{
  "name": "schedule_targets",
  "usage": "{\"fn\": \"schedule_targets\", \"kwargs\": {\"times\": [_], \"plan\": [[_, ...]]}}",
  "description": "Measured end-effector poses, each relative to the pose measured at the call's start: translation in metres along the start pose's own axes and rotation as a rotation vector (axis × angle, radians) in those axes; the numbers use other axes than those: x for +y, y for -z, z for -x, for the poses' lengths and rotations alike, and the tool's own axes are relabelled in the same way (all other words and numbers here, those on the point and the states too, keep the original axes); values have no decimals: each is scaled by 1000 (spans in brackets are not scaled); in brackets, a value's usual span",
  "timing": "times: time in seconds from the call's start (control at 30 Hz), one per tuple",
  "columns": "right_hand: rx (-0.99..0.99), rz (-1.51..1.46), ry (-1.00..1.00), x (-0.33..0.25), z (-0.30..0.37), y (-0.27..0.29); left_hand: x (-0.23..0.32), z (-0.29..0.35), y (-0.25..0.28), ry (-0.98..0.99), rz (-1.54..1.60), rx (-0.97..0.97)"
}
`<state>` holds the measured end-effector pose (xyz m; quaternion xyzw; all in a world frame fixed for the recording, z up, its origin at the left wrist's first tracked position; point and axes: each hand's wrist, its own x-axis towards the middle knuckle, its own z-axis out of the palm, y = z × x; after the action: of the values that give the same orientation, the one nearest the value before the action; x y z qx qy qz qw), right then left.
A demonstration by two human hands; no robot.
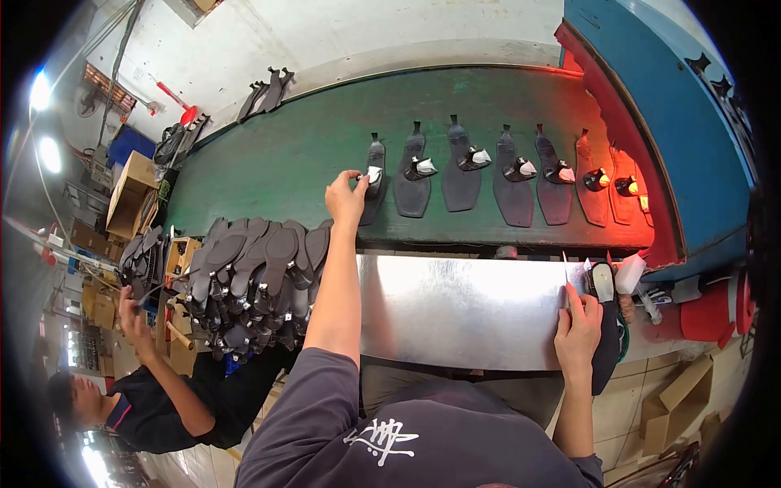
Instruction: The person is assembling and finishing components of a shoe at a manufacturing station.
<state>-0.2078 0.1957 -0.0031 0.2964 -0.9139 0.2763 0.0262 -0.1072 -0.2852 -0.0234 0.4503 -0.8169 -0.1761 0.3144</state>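
My left hand (346, 199) reaches over the green conveyor belt (268, 150). Its thumb and fingers pinch the edge of a small dark strap piece with white inside (373, 175), resting on the nearest black shoe sole (373, 203). Above the metal worktop (455, 305), my right hand (579, 329) grips a thin, pale, pointed strip (566, 268) upright; its exact kind is unclear. More black soles (412, 191) lie in a row to the right, each with a similar strap piece (421, 168) beside or on it.
A heap of dark soles (252, 268) stands left of my arm. Right, the belt enters a blue machine (651, 106) with red-lit flaps (622, 130). A white bottle (630, 273) and red container (716, 309) sit by the worktop's right end. Another person (163, 398) is at lower left.
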Motion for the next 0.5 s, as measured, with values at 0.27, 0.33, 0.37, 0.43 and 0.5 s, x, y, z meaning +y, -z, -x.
{"fn": "schedule_targets", "kwargs": {"times": [0.27,0.33,0.37,0.43,0.5], "plan": [[240,-33,92,-26,5,23,-42,13,-24,-208,-45,122],[286,-90,54,-34,14,32,-21,14,-15,-164,42,122],[291,-88,58,-41,17,34,-16,12,-8,-175,114,143],[293,-218,138,-54,20,38,1,8,7,-281,190,260],[231,-356,168,-63,20,38,22,15,23,-189,525,192]]}}
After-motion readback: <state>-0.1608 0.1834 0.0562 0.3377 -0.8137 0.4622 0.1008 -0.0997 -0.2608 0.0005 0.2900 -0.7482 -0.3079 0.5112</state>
